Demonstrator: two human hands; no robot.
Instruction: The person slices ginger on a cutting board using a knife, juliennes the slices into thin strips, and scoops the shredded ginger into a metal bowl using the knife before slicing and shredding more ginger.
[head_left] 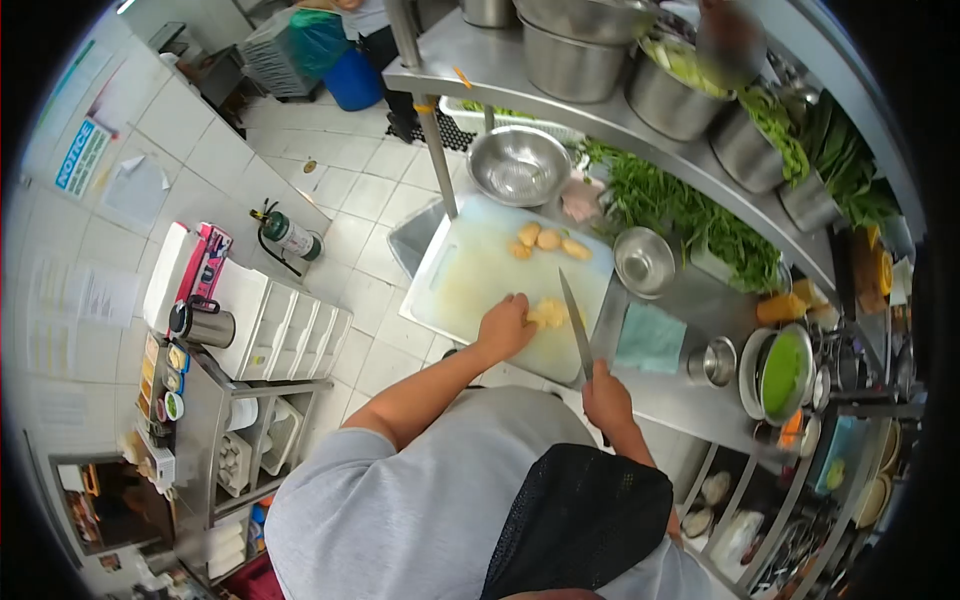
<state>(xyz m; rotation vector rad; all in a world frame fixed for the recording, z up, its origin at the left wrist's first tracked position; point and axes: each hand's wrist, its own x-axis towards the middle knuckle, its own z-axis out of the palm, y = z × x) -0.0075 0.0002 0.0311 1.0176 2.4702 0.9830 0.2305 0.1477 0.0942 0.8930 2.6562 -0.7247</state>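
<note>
My right hand (pixel 607 397) is wrapped around the handle of a long kitchen knife (pixel 577 322). Its blade points away from me over the white cutting board (pixel 470 262), just right of a small heap of pale yellow cut potato (pixel 547 313). At the left side of that heap, my left hand (pixel 507 328) has its fingers curled against the pieces; the fingertips are partly hidden. Several whole, peeled-looking potatoes (pixel 548 239) lie together at the far part of the board.
Beyond the board stands a steel colander bowl (pixel 518 165). To the right are a steel bowl (pixel 644 262), a green cloth (pixel 650 338) and leafy greens (pixel 680 205). A steel shelf (pixel 600 108) with pots overhangs the counter. Another person (pixel 378 50) stands at the back.
</note>
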